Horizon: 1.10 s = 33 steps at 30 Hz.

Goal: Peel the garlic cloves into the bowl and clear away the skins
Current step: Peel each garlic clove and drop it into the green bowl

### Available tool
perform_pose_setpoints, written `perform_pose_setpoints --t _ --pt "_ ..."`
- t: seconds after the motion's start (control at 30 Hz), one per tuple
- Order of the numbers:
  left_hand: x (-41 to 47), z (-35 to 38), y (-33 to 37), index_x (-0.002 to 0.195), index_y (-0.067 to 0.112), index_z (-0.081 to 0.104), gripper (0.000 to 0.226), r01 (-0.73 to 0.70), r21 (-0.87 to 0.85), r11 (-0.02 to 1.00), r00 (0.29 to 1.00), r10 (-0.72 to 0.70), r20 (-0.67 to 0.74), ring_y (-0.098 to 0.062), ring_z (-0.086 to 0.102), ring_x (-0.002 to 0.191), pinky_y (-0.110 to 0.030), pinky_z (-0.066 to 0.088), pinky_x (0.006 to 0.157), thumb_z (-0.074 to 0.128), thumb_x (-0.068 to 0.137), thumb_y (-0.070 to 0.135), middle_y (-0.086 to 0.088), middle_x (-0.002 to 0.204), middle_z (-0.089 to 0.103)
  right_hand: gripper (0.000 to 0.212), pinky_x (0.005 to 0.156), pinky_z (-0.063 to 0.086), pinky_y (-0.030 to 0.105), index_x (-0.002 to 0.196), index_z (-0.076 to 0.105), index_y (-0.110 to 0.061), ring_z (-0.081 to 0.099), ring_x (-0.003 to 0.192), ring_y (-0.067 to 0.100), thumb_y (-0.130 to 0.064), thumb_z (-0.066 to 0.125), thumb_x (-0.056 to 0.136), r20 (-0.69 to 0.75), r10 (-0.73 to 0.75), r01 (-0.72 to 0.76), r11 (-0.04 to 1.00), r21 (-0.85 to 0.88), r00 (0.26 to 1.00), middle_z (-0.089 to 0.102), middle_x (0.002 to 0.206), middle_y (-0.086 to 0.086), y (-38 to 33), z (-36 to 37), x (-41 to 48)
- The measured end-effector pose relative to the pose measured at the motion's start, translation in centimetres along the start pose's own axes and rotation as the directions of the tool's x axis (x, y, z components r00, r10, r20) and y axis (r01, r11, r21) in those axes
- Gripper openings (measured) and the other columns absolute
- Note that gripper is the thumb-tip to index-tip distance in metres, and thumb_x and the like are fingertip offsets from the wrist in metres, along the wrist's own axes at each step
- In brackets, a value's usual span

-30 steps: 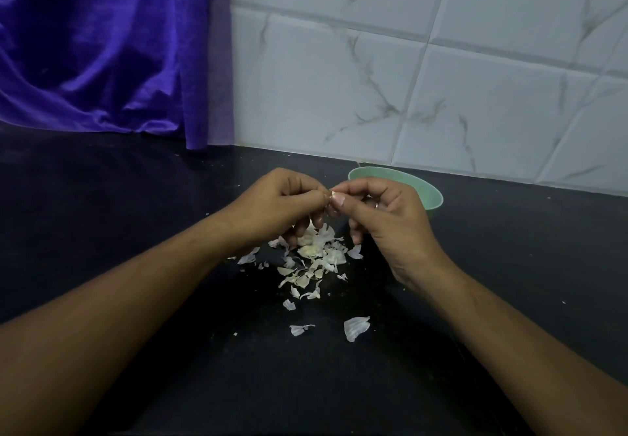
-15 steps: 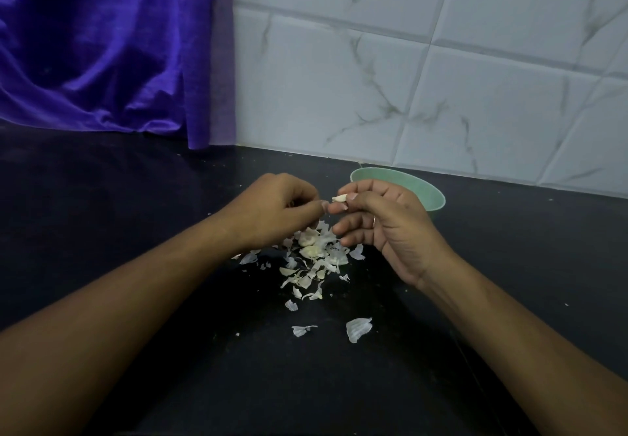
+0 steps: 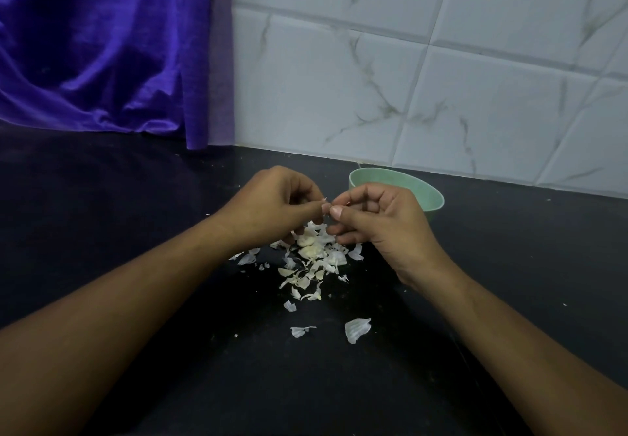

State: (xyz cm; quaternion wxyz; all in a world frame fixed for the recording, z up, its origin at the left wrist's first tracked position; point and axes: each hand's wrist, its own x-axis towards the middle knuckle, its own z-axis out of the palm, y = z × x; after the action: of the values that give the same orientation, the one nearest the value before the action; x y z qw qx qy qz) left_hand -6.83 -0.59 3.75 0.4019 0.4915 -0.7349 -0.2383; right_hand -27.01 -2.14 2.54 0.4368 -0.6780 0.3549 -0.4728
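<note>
Item: garlic clove (image 3: 326,201), mostly hidden, pinched between left hand (image 3: 282,209) and right hand (image 3: 384,219), at 12 o'clock above the skins (image 3: 314,262); green bowl (image 3: 436,199) at 2 o'clock. I judge it light, firm, slippery once bare; grip the ends, lift the papery skin at the tip

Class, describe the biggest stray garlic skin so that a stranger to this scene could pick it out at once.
On the black countertop, find the heap of garlic skins near the green bowl. Nearer the camera lie two stray pieces. The biggest stray skin is the right one, broad and shell-shaped, unlike the thin scrap to its left.
</note>
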Motion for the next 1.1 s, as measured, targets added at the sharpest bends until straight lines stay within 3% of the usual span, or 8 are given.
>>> perform_pose_setpoints --t 0.13,0.3,0.4,0.57,0.73,0.87,1.1 --pt "-0.2 0.3 0.1 0.087 0.013 0.078 0.014 0.046 -0.033 0.998 0.999 -0.046 0.008 -0.012 0.068 0.060 -0.027 0.055 0.054 0.071 0.097 0.019 -0.006 0.079 0.077 0.005 0.075 0.063 0.049 0.095 0.074 -0.002 0.078 0.077 0.030 -0.001 0.076 0.090 -0.042 -0.036 0.032 0.994 -0.100 0.998 0.076 0.080 0.020 0.2 0.1 -0.1" --pt "-0.5 0.8 0.6 0.079 0.014 0.080 0.013 0.084 -0.045 0.995 0.993 -0.087 -0.078 -0.014 0.071 0.061 -0.036 0.061 0.058 0.073 0.088 0.021 -0.003 0.073 0.077 0.005 0.076 0.064 0.054 0.089 0.077 -0.007 0.078 0.075 0.029 -0.002 0.078 0.089 -0.083 -0.089 0.075 0.984 -0.160 0.993 0.077 0.076 0.014 0.3 0.7 -0.2" --pt "-0.7 1.1 1.0 0.075 0.018 0.079 0.010 0.078 0.006 0.997 0.987 -0.077 -0.139 -0.015 0.074 0.059 -0.041 0.065 0.063 0.076 0.084 0.024 0.000 0.067 0.075 0.009 0.075 0.064 0.053 0.087 0.079 -0.012 0.077 0.073 0.029 -0.002 0.078 0.088 -0.111 -0.138 0.112 0.971 -0.210 0.984 0.077 0.074 0.009 0.4 1.1 -0.3" --pt "-0.6 1.3 1.0 0.069 0.015 0.076 0.016 0.111 -0.099 0.989 0.974 -0.128 -0.185 -0.023 0.075 0.061 -0.047 0.066 0.065 0.076 0.085 0.018 -0.005 0.065 0.074 0.008 0.077 0.065 0.047 0.090 0.077 -0.007 0.078 0.074 0.026 0.001 0.075 0.090 -0.105 -0.126 0.115 0.988 -0.101 0.986 0.077 0.077 0.013 0.2 1.1 -0.2" --pt "-0.4 1.3 0.9 0.077 0.002 0.074 0.015 0.157 -0.298 0.942 0.973 -0.199 -0.114 -0.023 0.070 0.061 -0.036 0.059 0.061 0.072 0.091 0.009 -0.012 0.071 0.074 0.006 0.074 0.064 0.042 0.098 0.075 0.000 0.075 0.077 0.031 0.000 0.072 0.093 -0.085 -0.087 0.090 0.995 0.031 0.993 0.077 0.085 0.020 0.3 0.8 -0.2" --pt "-0.3 1.0 0.6 0.089 -0.002 0.076 0.013 0.174 -0.392 0.903 0.979 -0.202 -0.031 -0.022 0.068 0.067 -0.033 0.059 0.058 0.070 0.095 0.009 -0.017 0.084 0.075 0.006 0.075 0.064 0.051 0.099 0.076 -0.002 0.075 0.075 0.030 -0.003 0.071 0.095 -0.087 -0.121 0.117 0.992 -0.049 0.989 0.077 0.083 0.019 0.4 0.4 0.1" --pt "-0.2 0.7 0.6 0.089 0.001 0.077 0.015 0.154 -0.303 0.940 0.986 -0.166 -0.014 -0.020 0.070 0.067 -0.035 0.059 0.060 0.072 0.096 0.014 -0.015 0.083 0.076 0.008 0.075 0.065 0.043 0.101 0.076 -0.005 0.078 0.077 0.023 -0.005 0.069 0.097 -0.038 -0.156 0.147 0.972 -0.183 0.987 0.079 0.084 0.009 0.5 0.1 0.0"
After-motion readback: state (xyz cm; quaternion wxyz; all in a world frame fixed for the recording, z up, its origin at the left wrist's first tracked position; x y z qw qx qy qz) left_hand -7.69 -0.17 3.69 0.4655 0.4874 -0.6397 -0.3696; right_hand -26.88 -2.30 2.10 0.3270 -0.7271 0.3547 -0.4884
